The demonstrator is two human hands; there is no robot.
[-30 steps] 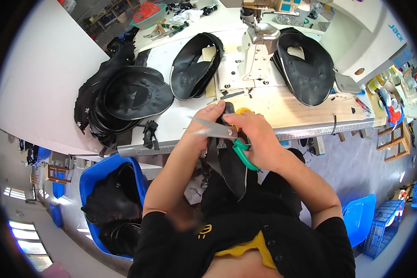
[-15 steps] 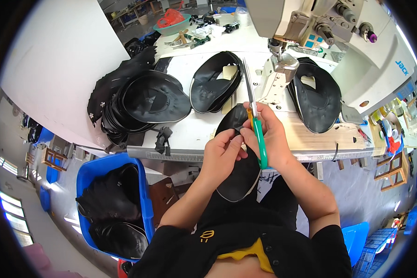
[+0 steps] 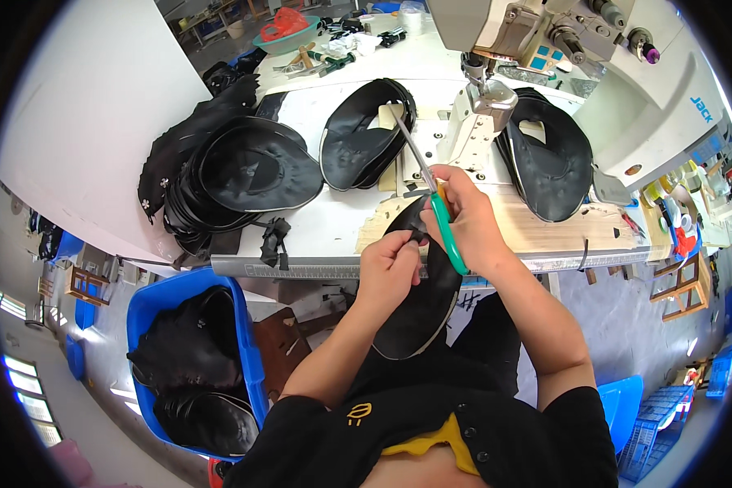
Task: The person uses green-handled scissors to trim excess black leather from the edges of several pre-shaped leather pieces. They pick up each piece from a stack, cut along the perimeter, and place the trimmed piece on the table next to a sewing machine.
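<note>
A black leather shoe upper [image 3: 419, 321] hangs over the table's front edge toward my lap. My left hand [image 3: 387, 272] pinches a small dark bit at the upper's inner edge between thumb and fingers. Green-handled scissors [image 3: 445, 232] are in my right hand [image 3: 473, 224], their long blades pointing up and away to the left. The blades look closed and lie clear of the upper. My right fingertips, partly hidden by the handle, are close to the pinched spot. Beyond my hands stands a stack of black uppers [image 3: 346, 150].
A sewing machine [image 3: 473, 134] rises behind my right hand, with stacked uppers [image 3: 557, 175] to its right. More uppers [image 3: 260, 171] are piled at left near black scraps [image 3: 275, 240]. A blue bin [image 3: 256, 366] of leather pieces stands below left. A ruler strip [image 3: 301, 268] edges the table.
The scissors' blades have swung over to the left, and my right hand has turned with them. My left hand still pinches at the upper. The whole view has shifted slightly.
</note>
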